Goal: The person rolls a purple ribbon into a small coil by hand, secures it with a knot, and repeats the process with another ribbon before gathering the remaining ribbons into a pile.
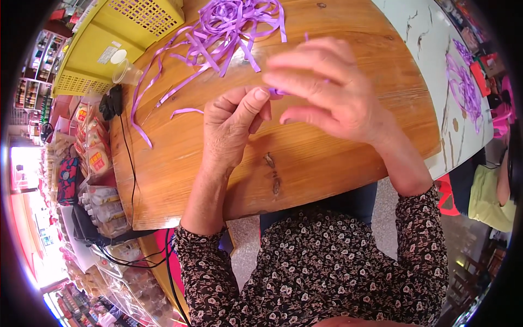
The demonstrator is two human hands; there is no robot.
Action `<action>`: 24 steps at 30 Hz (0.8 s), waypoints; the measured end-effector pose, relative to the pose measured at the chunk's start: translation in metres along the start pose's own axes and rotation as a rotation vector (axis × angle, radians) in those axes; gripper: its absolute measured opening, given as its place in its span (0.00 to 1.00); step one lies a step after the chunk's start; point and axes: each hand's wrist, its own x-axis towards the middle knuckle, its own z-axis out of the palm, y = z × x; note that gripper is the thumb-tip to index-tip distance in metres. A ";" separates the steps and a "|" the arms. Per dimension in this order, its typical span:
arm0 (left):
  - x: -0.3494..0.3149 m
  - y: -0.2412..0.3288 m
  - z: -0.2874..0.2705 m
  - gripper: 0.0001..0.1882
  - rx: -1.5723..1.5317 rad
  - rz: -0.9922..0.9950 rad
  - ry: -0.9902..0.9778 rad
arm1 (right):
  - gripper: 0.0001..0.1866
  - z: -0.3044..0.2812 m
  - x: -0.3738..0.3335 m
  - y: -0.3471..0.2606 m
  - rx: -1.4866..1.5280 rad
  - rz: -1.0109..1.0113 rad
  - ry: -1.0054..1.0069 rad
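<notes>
Over the wooden table (321,163), my left hand (234,117) pinches a purple ribbon (277,91) between thumb and forefinger. One short end of purple ribbon (187,111) sticks out on the left side of that hand. Just to its right, my right hand (332,90) is raised with its fingers apart, the thumb below them, and no ribbon shows in its grasp. It partly covers the held ribbon. Beyond both hands lies a loose tangled heap of purple ribbons (231,24), with several strands trailing left across the wood.
A yellow plastic crate (101,41) stands at the far left, beside a clear plastic cup (126,72). A black cable (128,147) runs down the table's left side, near packaged goods (98,155). On the right, a white marbled table (436,82) bears more purple ribbons (463,87); a person (493,191) is nearby.
</notes>
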 end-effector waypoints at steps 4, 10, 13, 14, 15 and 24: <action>-0.007 0.001 0.004 0.09 0.045 0.013 -0.047 | 0.21 0.015 -0.010 0.000 0.149 0.017 0.017; -0.002 0.003 -0.002 0.04 0.355 0.306 -0.054 | 0.14 0.002 -0.004 0.002 0.086 -0.014 -0.011; 0.002 0.011 -0.016 0.04 0.538 0.436 0.000 | 0.10 -0.008 -0.002 0.016 0.085 0.093 -0.007; 0.003 0.014 -0.021 0.04 0.637 0.534 0.026 | 0.09 -0.013 -0.004 0.022 0.108 0.198 0.031; 0.003 0.017 -0.027 0.04 0.639 0.537 0.033 | 0.09 -0.018 -0.007 0.030 0.111 0.191 0.031; -0.035 0.040 -0.109 0.04 0.729 0.455 0.166 | 0.09 -0.052 -0.049 0.081 0.376 0.757 0.541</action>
